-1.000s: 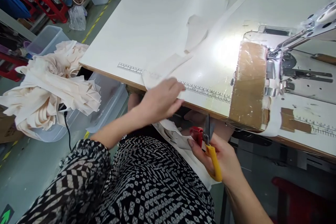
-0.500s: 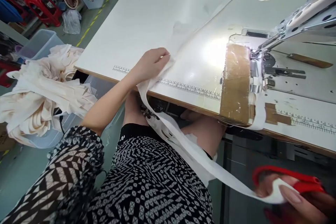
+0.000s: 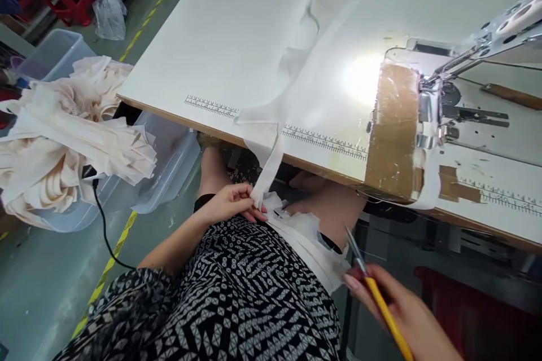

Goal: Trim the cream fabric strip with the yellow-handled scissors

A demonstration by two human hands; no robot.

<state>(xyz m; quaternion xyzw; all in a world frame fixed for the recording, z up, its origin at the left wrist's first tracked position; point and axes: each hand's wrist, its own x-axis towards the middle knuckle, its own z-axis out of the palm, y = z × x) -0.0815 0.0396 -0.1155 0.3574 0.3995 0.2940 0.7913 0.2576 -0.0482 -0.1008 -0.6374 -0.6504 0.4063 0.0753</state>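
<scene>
My left hand [image 3: 237, 203] is closed over my lap, its fingertips pinching a narrow white fabric strip [image 3: 269, 172]. That strip runs up over the table's front edge and joins a longer pale length of fabric [image 3: 292, 87] lying across the white tabletop. In my right hand [image 3: 392, 299], low at the right, is a tool with a yellow handle [image 3: 387, 316] and a slim metal tip pointing up and away; its exact kind is unclear. My right fingertips are close to a white fabric piece [image 3: 313, 242] draped over my lap; I cannot tell whether they touch it.
A sewing machine [image 3: 486, 51] stands on the right of the table [image 3: 203, 39], a brown taped strip [image 3: 392, 130] beside its needle area. A wooden-handled tool [image 3: 512, 96] lies behind. Cream fabric strips [image 3: 80, 135] heap over a clear bin [image 3: 173, 163] at left.
My left hand has dropped from the tabletop to my lap. My right hand no longer holds the far stretch of the strip; the yellow-handled tool now shows in it.
</scene>
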